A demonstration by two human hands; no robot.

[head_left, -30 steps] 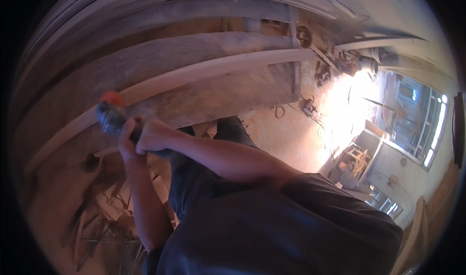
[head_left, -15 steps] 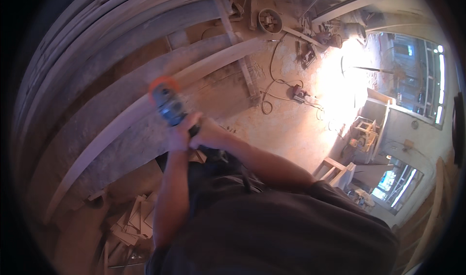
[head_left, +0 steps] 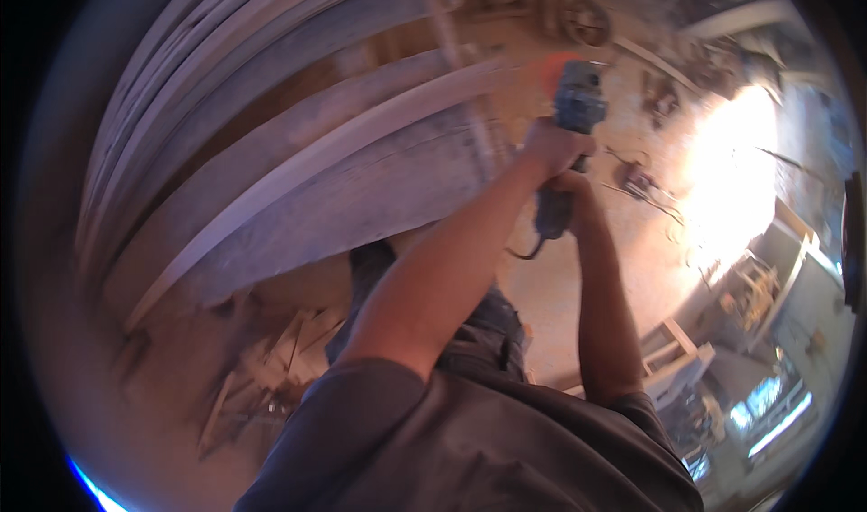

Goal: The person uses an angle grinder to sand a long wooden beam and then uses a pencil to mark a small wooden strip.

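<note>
Two bare hands hold one angle grinder, which has one orange disc (head_left: pixel 553 75) at its head and one dark cord (head_left: pixel 526 256) leaving its rear end. The left hand (head_left: pixel 548 145) is wrapped around the grinder just behind the gear head, and the right hand (head_left: pixel 569 185) is wrapped around the body farther back, close behind the left. The head of the angle grinder (head_left: pixel 579 101) lies beyond both hands, on the far side from the person, and the rear of its body sticks out below the right hand, toward the person. The disc is to the left of the head, near the right end of one long, pale curved board (head_left: pixel 298 166); blur hides whether they touch. A second power tool (head_left: pixel 638 180), dark red, lies on the floor (head_left: pixel 587 304) to the right. Several wood offcuts (head_left: pixel 282 357) lie at lower left, too blurred to count.
</note>
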